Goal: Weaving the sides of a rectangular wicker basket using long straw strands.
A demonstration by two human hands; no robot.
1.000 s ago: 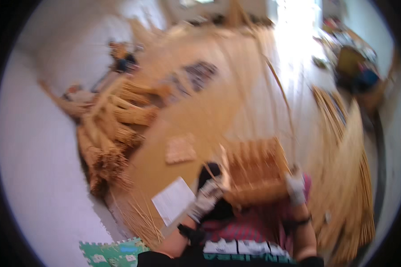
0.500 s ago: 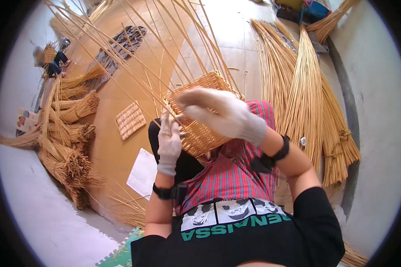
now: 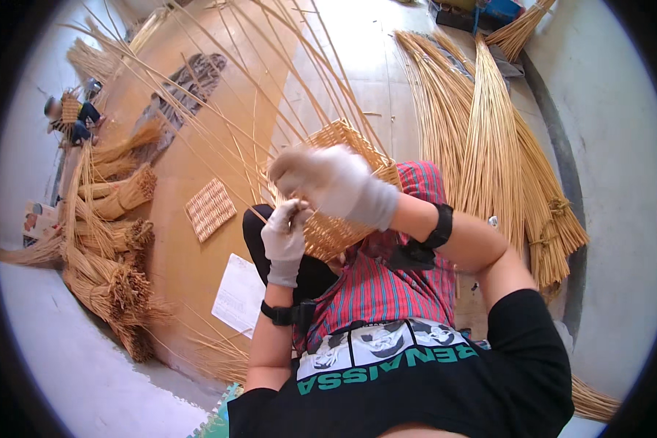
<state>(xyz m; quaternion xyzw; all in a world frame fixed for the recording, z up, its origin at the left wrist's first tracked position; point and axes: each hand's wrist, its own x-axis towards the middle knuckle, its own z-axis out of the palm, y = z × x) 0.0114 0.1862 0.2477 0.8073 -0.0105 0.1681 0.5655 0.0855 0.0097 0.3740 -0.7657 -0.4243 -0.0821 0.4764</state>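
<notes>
You have bright, fairly even indoor light across the broad tan-and-pale floor (image 3: 186,281), which looks palest toward its far edge. The flat white paper sheet (image 3: 237,296) near the floor's left edge shows bright, its print faint. Motion blur smears your white-gloved right hand (image 3: 336,186); your white-gloved left hand (image 3: 285,237) comes out crisper. Fisheye distortion bows the smooth white wall (image 3: 87,328) along that left edge, your frame's corners fall to black, and the small seated person (image 3: 69,117) beyond looks soft.

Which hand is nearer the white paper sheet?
Left. The left hand is up and right of the sheet in the picture; the right hand is farther off, at the basket.
</notes>
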